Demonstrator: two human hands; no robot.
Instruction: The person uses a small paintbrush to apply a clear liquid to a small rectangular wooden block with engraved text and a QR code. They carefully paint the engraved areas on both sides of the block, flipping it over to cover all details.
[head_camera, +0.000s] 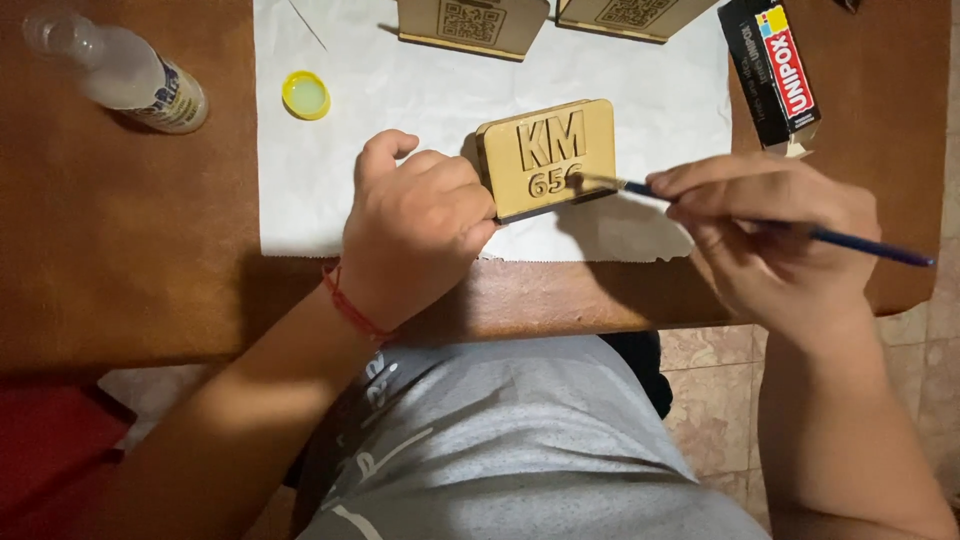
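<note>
Tan wooden plaque (545, 157) lies on the white paper (400, 100); my left hand (420, 225) clamps its left edge. My right hand (775, 235) pinches the blue paintbrush (850, 243), tip on the raised digits. I apply short, light strokes.

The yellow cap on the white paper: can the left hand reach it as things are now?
Probably yes. The left hand steadies the wooden plaque, and only bare white paper lies between it and the yellow cap.
</note>
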